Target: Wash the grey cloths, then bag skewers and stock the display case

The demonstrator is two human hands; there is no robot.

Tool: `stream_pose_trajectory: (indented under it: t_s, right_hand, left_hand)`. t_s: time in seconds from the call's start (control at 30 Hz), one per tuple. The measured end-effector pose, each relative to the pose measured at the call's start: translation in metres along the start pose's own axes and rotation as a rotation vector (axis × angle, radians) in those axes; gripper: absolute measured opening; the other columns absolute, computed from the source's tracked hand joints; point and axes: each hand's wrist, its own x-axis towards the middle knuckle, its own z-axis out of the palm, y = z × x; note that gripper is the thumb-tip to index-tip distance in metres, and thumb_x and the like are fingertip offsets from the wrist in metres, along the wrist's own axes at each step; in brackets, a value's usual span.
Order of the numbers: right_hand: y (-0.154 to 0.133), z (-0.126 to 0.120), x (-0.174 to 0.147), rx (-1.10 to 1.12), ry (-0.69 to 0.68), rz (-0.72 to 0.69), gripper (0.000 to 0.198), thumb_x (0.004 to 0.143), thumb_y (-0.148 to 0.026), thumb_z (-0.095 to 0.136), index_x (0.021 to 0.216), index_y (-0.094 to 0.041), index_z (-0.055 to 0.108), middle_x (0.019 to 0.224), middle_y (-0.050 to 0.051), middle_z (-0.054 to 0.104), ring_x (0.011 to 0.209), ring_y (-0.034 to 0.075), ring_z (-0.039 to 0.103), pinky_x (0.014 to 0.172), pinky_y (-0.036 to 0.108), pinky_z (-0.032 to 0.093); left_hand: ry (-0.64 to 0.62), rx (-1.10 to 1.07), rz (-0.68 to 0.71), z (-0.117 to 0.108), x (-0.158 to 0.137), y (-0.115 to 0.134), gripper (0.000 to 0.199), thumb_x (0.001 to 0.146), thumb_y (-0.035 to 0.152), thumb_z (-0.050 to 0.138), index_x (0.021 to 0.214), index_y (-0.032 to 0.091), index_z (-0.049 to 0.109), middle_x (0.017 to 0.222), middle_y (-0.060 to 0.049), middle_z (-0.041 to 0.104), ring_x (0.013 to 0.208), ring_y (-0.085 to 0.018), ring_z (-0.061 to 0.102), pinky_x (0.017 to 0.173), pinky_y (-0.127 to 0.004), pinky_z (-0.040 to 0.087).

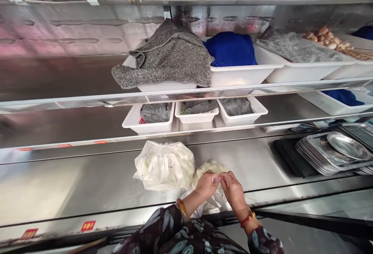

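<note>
Along a steel counter (101, 184), the left hand (207, 186) and right hand (232, 190) meet above a clear bag (214, 166) beside a larger bag (164, 166), fingertips pinched tight (apparently on thin plastic); light, even tension should prevent tearing.

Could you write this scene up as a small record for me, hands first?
Left hand: fingertips pinched by the smaller bag; what they grip is too small to tell
Right hand: fingertips pinched, close to the left hand's
Larger bag: whitish plastic, left of the smaller one
Shelves: white tubs, several covered with gray cloths or blue cloths
Counter, right: stacked metal trays, round plate on top
</note>
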Motion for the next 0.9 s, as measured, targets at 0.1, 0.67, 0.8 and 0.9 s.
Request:
stream_pose_trajectory:
  t_s: [0.1, 0.67, 0.8, 0.9]
  right_hand:
    - [0.001, -0.005, 0.003, 0.021, -0.004, -0.039, 0.027, 0.102, -0.033, 0.038, 0.095, -0.022, 0.062, 0.088, 0.003, 0.06, 0.073, 0.016, 0.061, 0.067, 0.027, 0.049]
    - [0.026, -0.016, 0.005, -0.045, -0.162, -0.061, 0.027, 0.099, -0.038, 0.043, 0.083, -0.022, 0.058, 0.081, 0.003, 0.061, 0.07, 0.02, 0.062, 0.068, 0.032, 0.05]
    - [0.032, -0.033, 0.006, -0.034, -0.325, -0.02, 0.022, 0.096, -0.029, 0.045, 0.08, -0.023, 0.059, 0.078, 0.001, 0.062, 0.068, 0.019, 0.064, 0.066, 0.032, 0.051]
    - [0.026, -0.053, 0.025, 0.094, -0.343, -0.042, 0.016, 0.093, -0.029, 0.049, 0.093, -0.025, 0.065, 0.089, 0.003, 0.066, 0.076, 0.019, 0.067, 0.071, 0.031, 0.054]
  left_hand:
    - [0.011, -0.028, 0.041, -0.005, 0.003, -0.006, 0.022, 0.08, 0.007, 0.05, 0.087, 0.015, 0.069, 0.085, -0.005, 0.064, 0.081, -0.016, 0.061, 0.08, -0.029, 0.049]
    - [-0.224, 0.255, 0.042, -0.007, 0.028, 0.006, 0.02, 0.081, 0.019, 0.054, 0.092, 0.016, 0.071, 0.097, -0.012, 0.07, 0.091, -0.029, 0.067, 0.079, -0.038, 0.051]
    - [-0.278, 0.342, 0.024, -0.005, 0.025, 0.016, 0.025, 0.075, 0.014, 0.058, 0.097, 0.015, 0.072, 0.102, -0.015, 0.069, 0.093, -0.035, 0.068, 0.079, -0.043, 0.052]
    - [-0.283, 0.291, 0.06, -0.013, 0.02, 0.02, 0.03, 0.076, 0.014, 0.057, 0.102, 0.019, 0.072, 0.105, -0.012, 0.07, 0.097, -0.032, 0.067, 0.084, -0.04, 0.052]
